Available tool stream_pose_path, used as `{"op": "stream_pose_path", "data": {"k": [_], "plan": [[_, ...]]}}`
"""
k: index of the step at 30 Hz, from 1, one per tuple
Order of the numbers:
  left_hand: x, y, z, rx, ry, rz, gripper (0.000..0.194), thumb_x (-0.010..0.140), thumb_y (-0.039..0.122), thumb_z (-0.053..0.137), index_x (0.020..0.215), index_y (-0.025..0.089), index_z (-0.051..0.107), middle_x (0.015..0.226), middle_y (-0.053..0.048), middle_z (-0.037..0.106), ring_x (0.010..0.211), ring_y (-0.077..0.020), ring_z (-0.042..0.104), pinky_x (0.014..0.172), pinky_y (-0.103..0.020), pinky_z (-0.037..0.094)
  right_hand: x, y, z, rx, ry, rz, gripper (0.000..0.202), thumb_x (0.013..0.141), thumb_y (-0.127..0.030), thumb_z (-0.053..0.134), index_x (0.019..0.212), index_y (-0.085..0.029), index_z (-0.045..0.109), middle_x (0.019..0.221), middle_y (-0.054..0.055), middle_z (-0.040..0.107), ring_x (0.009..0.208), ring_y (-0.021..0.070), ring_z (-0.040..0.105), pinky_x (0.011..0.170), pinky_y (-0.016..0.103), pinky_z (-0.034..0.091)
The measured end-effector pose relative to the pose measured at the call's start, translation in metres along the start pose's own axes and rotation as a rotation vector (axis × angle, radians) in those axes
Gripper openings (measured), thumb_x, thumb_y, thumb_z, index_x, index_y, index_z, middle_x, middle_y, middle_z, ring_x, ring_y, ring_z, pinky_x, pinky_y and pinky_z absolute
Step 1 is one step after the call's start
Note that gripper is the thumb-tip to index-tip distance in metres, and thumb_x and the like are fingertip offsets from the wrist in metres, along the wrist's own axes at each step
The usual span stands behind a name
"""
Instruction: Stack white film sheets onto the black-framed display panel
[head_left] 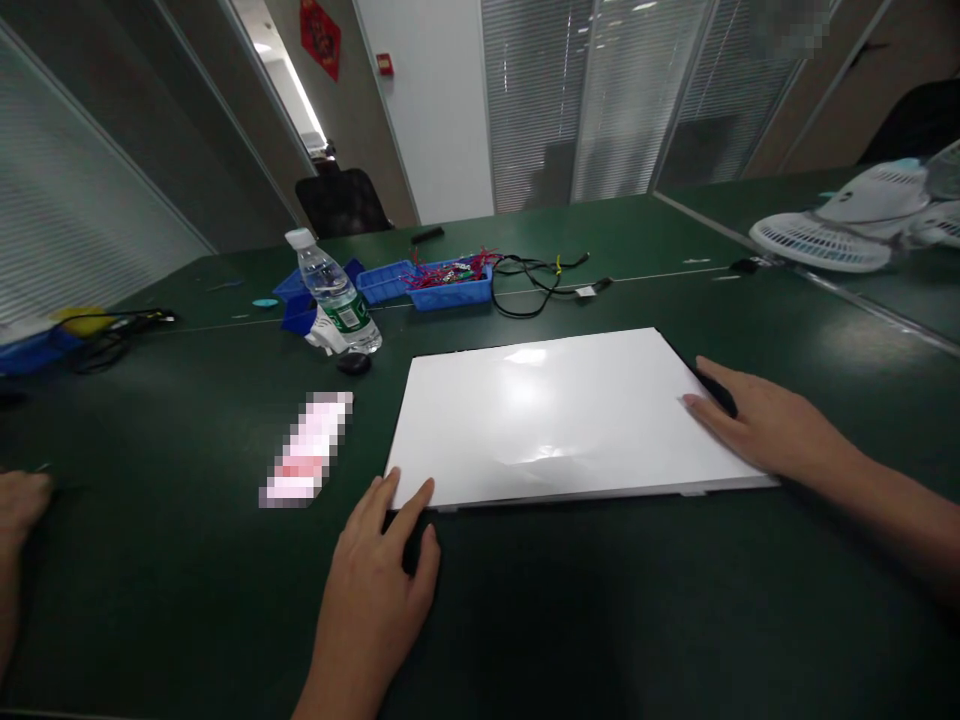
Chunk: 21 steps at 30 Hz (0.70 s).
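Observation:
A flat white board (555, 415) with dark edges lies on the dark green table, with light reflecting off its glossy face. My left hand (386, 570) touches its near left corner, fingers apart and resting on the edge. At the right edge is my right hand (765, 420), the thumb on the white surface and the other fingers stretched along the side. Part of that hand's underside is hidden. Neither hand is wrapped round anything.
A pixelated pink item (309, 450) lies left of the board. Behind stand a water bottle (341, 305), a black mouse (354, 363), a blue tray (452, 295) of red wires, and black cables (529, 290). White fans (847, 230) lie far right. Another person's hand (22, 505) is at far left.

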<state>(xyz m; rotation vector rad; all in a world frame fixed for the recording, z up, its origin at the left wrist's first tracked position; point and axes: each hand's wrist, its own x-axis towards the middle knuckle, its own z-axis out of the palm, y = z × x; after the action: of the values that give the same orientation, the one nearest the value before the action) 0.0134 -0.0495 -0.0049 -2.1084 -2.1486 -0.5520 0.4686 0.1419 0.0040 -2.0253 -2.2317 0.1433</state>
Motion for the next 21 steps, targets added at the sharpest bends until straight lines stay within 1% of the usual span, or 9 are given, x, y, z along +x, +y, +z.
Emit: {"op": "stream_pose_path", "data": {"k": [2,4,6,8,10,12,14,16,21], "plan": [[0.000,0.002,-0.001,0.015,0.005,0.004,0.046,0.098,0.034,0.052,0.140,0.026,0.068,0.156,-0.014,0.055,0.148,-0.0357,0.048,0.115,-0.058,0.048,-0.003,-0.002,0.003,0.117,0.014,-0.002,0.090,0.098,-0.071,0.038,0.164,-0.010,0.039,0.160,0.016,0.047,0.138,0.0373,0.053,0.118,0.054,0.043],[0.001,0.003,-0.002,0.037,-0.006,0.007,0.046,0.098,0.035,0.052,0.141,0.025,0.068,0.157,-0.014,0.055,0.149,-0.0358,0.048,0.114,-0.058,0.048,-0.003,-0.004,0.001,0.316,0.017,0.052,0.086,0.095,-0.068,0.048,0.160,-0.012,0.047,0.160,0.015,0.047,0.141,0.0366,0.051,0.123,0.053,0.038],[0.002,0.004,-0.004,0.058,-0.026,0.014,0.048,0.098,0.036,0.053,0.141,0.024,0.068,0.157,-0.016,0.055,0.148,-0.0368,0.049,0.114,-0.059,0.049,-0.001,-0.005,-0.004,0.623,0.038,0.143,0.076,0.090,-0.060,0.061,0.152,-0.016,0.056,0.156,0.013,0.053,0.144,0.0338,0.049,0.128,0.051,0.030],[0.003,0.005,-0.004,0.072,-0.034,0.023,0.049,0.098,0.038,0.052,0.141,0.023,0.068,0.157,-0.017,0.055,0.148,-0.0375,0.050,0.113,-0.059,0.049,0.000,-0.005,-0.009,0.969,0.073,0.240,0.067,0.083,-0.046,0.071,0.143,-0.020,0.061,0.148,0.012,0.060,0.143,0.0307,0.051,0.130,0.048,0.027],[0.004,0.006,-0.004,0.077,-0.029,0.027,0.049,0.098,0.039,0.051,0.141,0.023,0.067,0.156,-0.018,0.055,0.147,-0.0374,0.050,0.114,-0.058,0.048,-0.001,-0.006,-0.015,1.263,0.096,0.304,0.063,0.075,-0.033,0.072,0.137,-0.020,0.063,0.144,0.014,0.063,0.140,0.0307,0.054,0.129,0.049,0.030],[0.004,0.007,-0.005,0.077,-0.023,0.022,0.050,0.097,0.040,0.052,0.142,0.023,0.067,0.156,-0.017,0.056,0.147,-0.0371,0.051,0.114,-0.058,0.048,-0.005,-0.009,-0.020,1.476,0.122,0.292,0.062,0.075,-0.030,0.068,0.135,-0.016,0.062,0.146,0.018,0.061,0.139,0.0323,0.055,0.125,0.051,0.036],[0.004,0.007,-0.006,0.074,-0.023,0.015,0.050,0.097,0.040,0.052,0.142,0.024,0.067,0.156,-0.016,0.056,0.146,-0.0369,0.051,0.114,-0.057,0.049,-0.008,-0.013,-0.026,1.620,0.150,0.250,0.063,0.079,-0.031,0.062,0.139,-0.012,0.059,0.149,0.021,0.057,0.140,0.0331,0.054,0.123,0.051,0.041],[0.003,0.006,-0.006,0.071,-0.028,0.010,0.049,0.097,0.040,0.053,0.142,0.024,0.066,0.156,-0.016,0.056,0.146,-0.0369,0.052,0.114,-0.057,0.049,-0.011,-0.017,-0.031,1.693,0.180,0.250,0.065,0.082,-0.029,0.060,0.144,-0.010,0.056,0.152,0.020,0.054,0.142,0.0315,0.052,0.122,0.048,0.043],[0.002,-0.004,-0.001,0.054,-0.050,0.026,0.051,0.097,0.040,0.056,0.145,0.025,0.062,0.158,-0.016,0.054,0.146,-0.0379,0.051,0.112,-0.059,0.050,-0.018,-0.025,-0.039,1.770,0.228,0.303,0.065,0.084,-0.021,0.064,0.149,-0.019,0.056,0.152,0.007,0.058,0.141,0.0213,0.054,0.120,0.034,0.045]]}}
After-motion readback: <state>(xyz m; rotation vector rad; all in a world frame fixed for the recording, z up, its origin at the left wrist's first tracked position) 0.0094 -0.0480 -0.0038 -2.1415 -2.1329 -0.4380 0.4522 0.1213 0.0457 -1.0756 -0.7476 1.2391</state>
